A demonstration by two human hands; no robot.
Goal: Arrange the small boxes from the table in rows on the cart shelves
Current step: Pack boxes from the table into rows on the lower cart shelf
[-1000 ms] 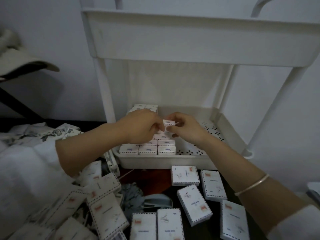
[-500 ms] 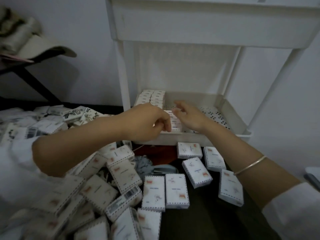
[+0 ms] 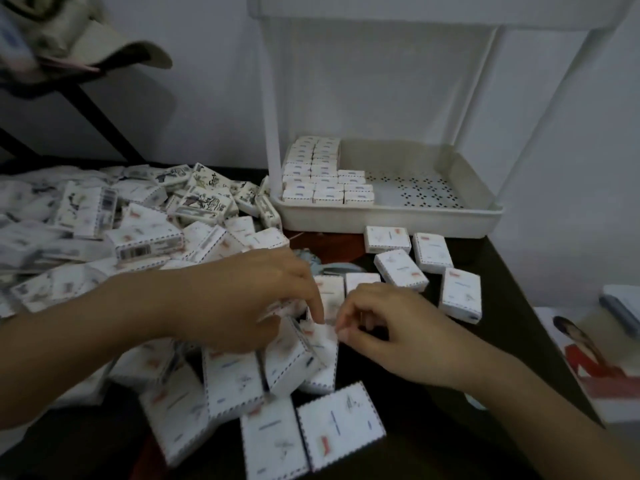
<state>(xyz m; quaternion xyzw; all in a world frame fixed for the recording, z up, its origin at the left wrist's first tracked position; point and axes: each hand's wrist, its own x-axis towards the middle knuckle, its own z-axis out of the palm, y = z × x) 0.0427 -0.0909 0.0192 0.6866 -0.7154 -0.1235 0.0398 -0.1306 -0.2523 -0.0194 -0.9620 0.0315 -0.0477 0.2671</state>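
Small white boxes with dashed borders lie in a big heap (image 3: pixel 138 230) on the left of the dark table (image 3: pixel 433 438), and a few loose ones (image 3: pixel 400 268) sit near the cart. The white cart's lower shelf (image 3: pixel 381 223) holds neat rows of boxes (image 3: pixel 322 181) on its left side; its perforated right side is bare. My left hand (image 3: pixel 242 299) and my right hand (image 3: pixel 391 330) meet low over the table. Both close on a tilted, blurred small box (image 3: pixel 298 355), my left hand from above and my right hand's fingertips at its upper corner.
The cart's upper shelf (image 3: pixel 415 8) overhangs the lower one. A cap (image 3: pixel 104 53) rests on a dark stand at the back left. A printed sheet showing a person in red (image 3: pixel 595 362) lies at the table's right edge. A grey object (image 3: pixel 332 268) lies among the boxes.
Both hands have left the lower cart shelf and come down and toward me onto the boxes on the table. The box held over the shelf now stands in its rows.
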